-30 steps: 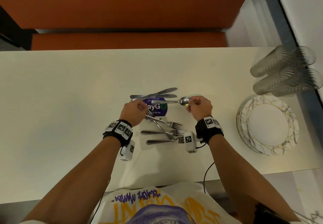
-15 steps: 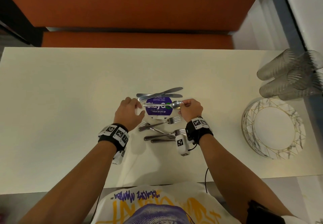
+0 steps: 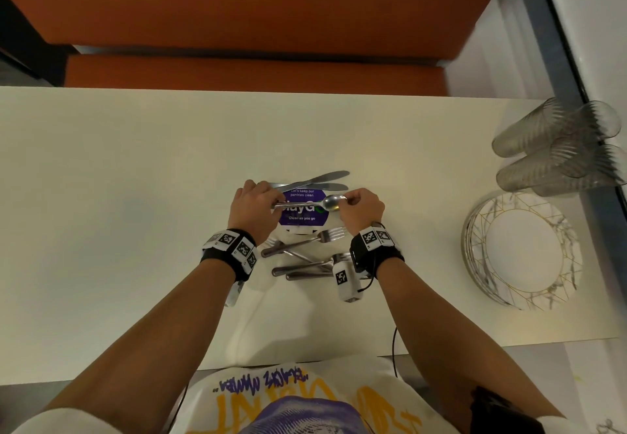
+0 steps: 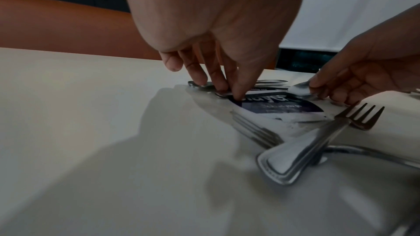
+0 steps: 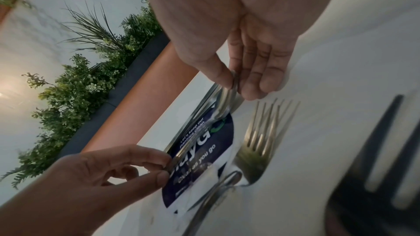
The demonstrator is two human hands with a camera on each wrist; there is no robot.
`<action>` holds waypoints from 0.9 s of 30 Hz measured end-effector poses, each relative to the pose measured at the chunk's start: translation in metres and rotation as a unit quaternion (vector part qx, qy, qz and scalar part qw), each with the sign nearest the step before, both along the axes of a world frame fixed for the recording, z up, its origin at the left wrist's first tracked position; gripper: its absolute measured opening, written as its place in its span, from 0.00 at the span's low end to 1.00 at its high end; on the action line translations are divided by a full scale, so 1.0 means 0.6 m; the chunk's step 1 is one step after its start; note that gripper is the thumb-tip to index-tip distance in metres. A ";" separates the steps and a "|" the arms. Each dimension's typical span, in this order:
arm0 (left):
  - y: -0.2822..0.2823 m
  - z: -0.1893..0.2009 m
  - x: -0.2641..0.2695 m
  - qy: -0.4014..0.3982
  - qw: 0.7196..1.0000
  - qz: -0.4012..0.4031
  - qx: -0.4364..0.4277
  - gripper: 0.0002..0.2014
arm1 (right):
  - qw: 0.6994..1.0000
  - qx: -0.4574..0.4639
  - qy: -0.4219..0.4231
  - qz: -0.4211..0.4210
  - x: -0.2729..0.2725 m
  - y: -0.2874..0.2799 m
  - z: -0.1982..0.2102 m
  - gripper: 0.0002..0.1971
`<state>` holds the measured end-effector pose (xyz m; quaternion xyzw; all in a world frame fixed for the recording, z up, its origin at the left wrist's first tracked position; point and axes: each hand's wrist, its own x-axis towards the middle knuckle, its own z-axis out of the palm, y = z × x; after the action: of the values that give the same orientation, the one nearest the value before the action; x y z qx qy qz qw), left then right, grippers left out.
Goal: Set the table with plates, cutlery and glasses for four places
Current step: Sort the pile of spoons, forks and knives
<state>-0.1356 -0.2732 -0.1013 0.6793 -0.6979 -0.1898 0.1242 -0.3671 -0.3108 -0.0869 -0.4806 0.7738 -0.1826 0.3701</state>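
A steel spoon [image 3: 310,203] lies crosswise low over a purple sticker [image 3: 303,218] at the middle of the white table [image 3: 135,196]. My left hand [image 3: 275,203] pinches its handle end [image 5: 169,167]. My right hand [image 3: 346,200] pinches its bowl [image 4: 300,88] between thumb and fingers [image 5: 250,85]. Two knives [image 3: 315,181] lie just beyond the spoon. Several forks [image 3: 305,254] lie crossed between my wrists, one of them close up as fork [image 4: 318,141] and fork [image 5: 258,144]. Stacked plates [image 3: 522,250] and several glasses [image 3: 556,148] are at the table's right end.
An orange bench [image 3: 254,74] runs along the far side of the table. A window ledge and wall [image 3: 576,26] border the right end, right behind the glasses. A planter with green plants [image 5: 75,96] stands behind the bench.
Both hands, still holding the spoon, have shifted slightly left and toward me, so it now crosses the sticker's lettering. One fork below has turned.
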 end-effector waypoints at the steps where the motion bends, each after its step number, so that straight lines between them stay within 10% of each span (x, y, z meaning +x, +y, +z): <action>1: -0.001 -0.001 0.001 -0.001 1.000 -0.002 -0.002 0.07 | 1.000 0.000 -0.002 0.001 0.000 0.000 -0.001 0.02; 27: -0.062 0.008 0.033 0.012 1.000 -0.016 0.024 0.11 | 0.962 -0.047 0.081 0.255 -0.030 -0.091 -0.020 0.15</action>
<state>-0.1156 -0.3105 -0.0965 0.6688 -0.7022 -0.2165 0.1128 -0.3851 -0.3657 -0.0988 -0.6921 0.6436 -0.0792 0.3171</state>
